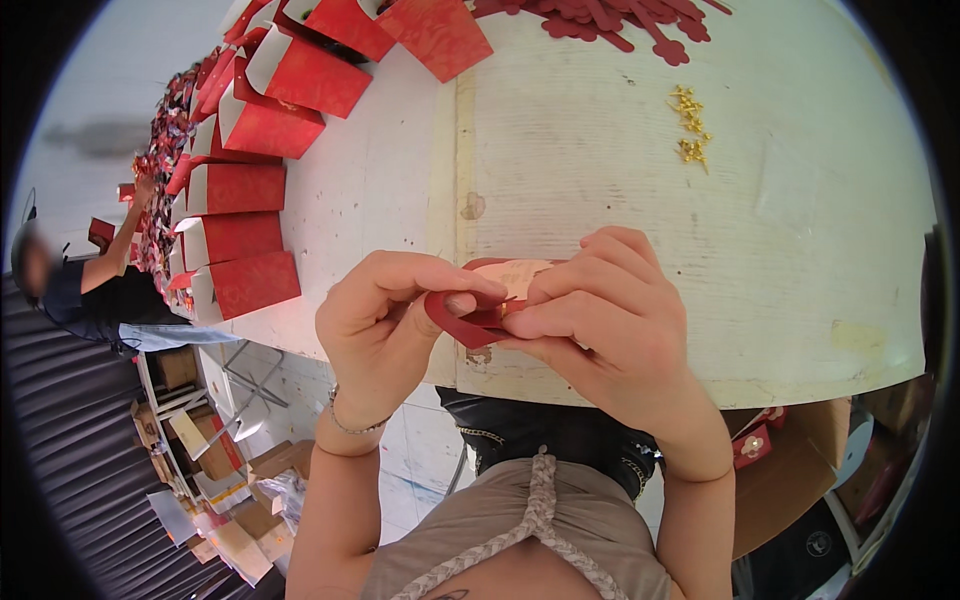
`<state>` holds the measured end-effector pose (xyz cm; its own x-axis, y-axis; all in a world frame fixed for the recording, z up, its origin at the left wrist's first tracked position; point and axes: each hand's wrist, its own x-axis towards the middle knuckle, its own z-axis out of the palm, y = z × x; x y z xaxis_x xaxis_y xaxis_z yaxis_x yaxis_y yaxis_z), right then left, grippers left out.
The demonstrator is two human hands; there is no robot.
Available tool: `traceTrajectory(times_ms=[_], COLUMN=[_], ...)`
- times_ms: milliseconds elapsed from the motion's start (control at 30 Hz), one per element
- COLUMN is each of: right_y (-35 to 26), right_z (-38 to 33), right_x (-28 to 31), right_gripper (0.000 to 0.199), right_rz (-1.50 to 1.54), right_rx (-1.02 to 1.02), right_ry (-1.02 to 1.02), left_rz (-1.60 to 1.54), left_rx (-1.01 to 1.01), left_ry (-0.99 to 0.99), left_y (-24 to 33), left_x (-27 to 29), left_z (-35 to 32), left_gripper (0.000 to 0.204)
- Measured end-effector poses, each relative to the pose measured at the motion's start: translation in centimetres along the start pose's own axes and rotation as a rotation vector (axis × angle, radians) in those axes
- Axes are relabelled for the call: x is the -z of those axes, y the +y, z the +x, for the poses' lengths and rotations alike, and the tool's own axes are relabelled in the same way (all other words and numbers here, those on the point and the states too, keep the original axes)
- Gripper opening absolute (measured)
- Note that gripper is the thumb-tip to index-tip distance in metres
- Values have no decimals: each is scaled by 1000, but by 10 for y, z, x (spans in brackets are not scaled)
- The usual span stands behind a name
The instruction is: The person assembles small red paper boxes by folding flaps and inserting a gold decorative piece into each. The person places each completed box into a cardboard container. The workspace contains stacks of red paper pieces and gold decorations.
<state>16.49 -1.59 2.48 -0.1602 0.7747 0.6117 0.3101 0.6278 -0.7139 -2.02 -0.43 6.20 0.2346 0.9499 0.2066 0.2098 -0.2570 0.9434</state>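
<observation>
Both my hands hold a folded red card piece above the near edge of the table. Its front part bends round in a curve, and a pale peach panel shows behind my fingers. My left hand pinches the left side, the thumb tucked inside the bend. My right hand has its fingertips pressed together at the middle of the piece. Whether a small part sits between those fingertips is hidden. Gold metal paper fasteners lie in a small heap farther back to the right.
Open red paper boxes stand in a curved row along the table's left side. Red card strips with flower-shaped ends are piled at the far edge. A cardboard box sits below at right. Another person works at the far left.
</observation>
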Motion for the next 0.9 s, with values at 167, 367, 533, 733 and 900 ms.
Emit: traceTrajectory(times_ms=[167,367,533,733,900], right_y=[0,-5,-2,4,5], right_z=[0,-3,-3,-5,-7], right_x=[-1,-2,-3,-10,-14], right_gripper=[22,22,22,23,23], right_rz=[4,74,92,74,61], right_rx=[-10,-134,-42,61,118], right_ry=[19,-6,-8,76,96], left_rz=[-115,-17,62,-35,-169], left_rx=[-30,-304,-163,-115,21], left_ry=[-100,-228,-246,-372,-391], left_y=[-2,-18,-11,-20,-21], left_x=[5,12,9,14,16], left_z=[4,4,6,12,11], left_gripper=[11,29,38,38,25])
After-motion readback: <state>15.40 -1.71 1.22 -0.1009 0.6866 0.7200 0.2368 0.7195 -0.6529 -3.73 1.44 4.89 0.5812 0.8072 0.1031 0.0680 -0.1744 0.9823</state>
